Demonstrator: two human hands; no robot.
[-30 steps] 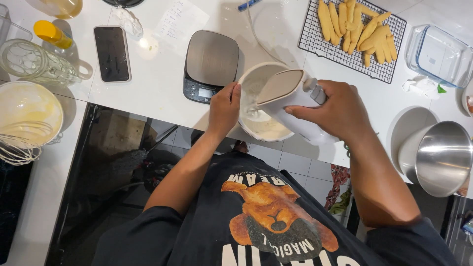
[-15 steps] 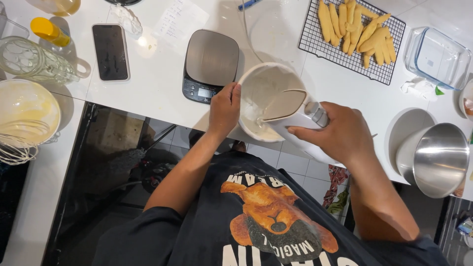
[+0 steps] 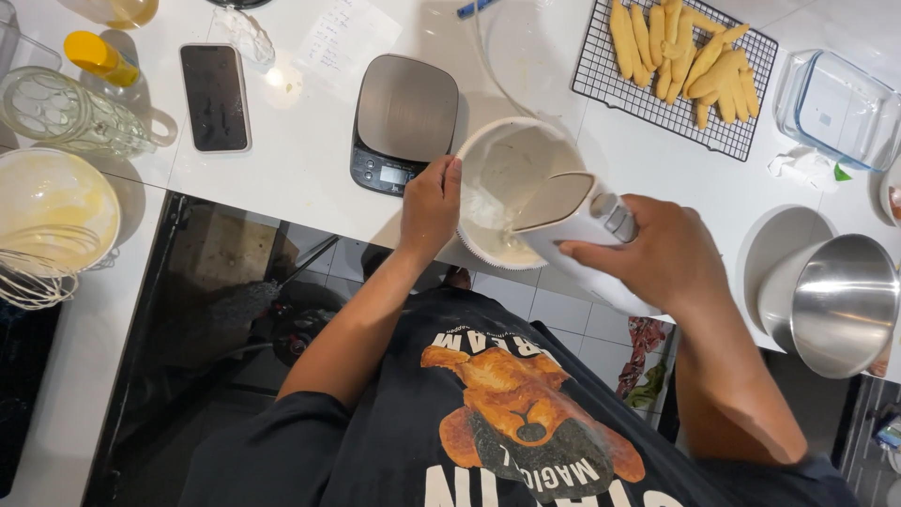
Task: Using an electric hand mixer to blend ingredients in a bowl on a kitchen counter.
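At the near edge of a white table (image 3: pixel 300 178), a white mixing bowl (image 3: pixel 511 155) is gripped at its left rim by the left hand (image 3: pixel 430 208), fingers closed over the edge. A white electric hand mixer (image 3: pixel 572 216) is clasped by the right hand (image 3: pixel 662 253), its body tilted over the bowl and its beaters lowered into pale, creamy batter (image 3: pixel 502 246); the beaters themselves are hidden by the mixer's housing. The bowl is seen overhanging the table's front edge slightly, just in front of the person's dark printed shirt.

Just left of the bowl, a digital kitchen scale (image 3: pixel 404 122) with a steel platform is set, and a dark smartphone (image 3: pixel 215 96) is laid farther left. A black wire cooling rack (image 3: pixel 671 70) stacked with finger-shaped biscuits (image 3: pixel 680 52) is placed behind and to the right of the bowl. A clear glass container (image 3: pixel 835 108) is seen at the far right, with a steel bowl (image 3: pixel 840 300) nearer the person. On the left, a yellow-smeared bowl (image 3: pixel 56 207) with a wire whisk (image 3: pixel 38 282), a glass jug (image 3: pixel 70 117) and a yellow-capped bottle (image 3: pixel 99 58) are grouped.
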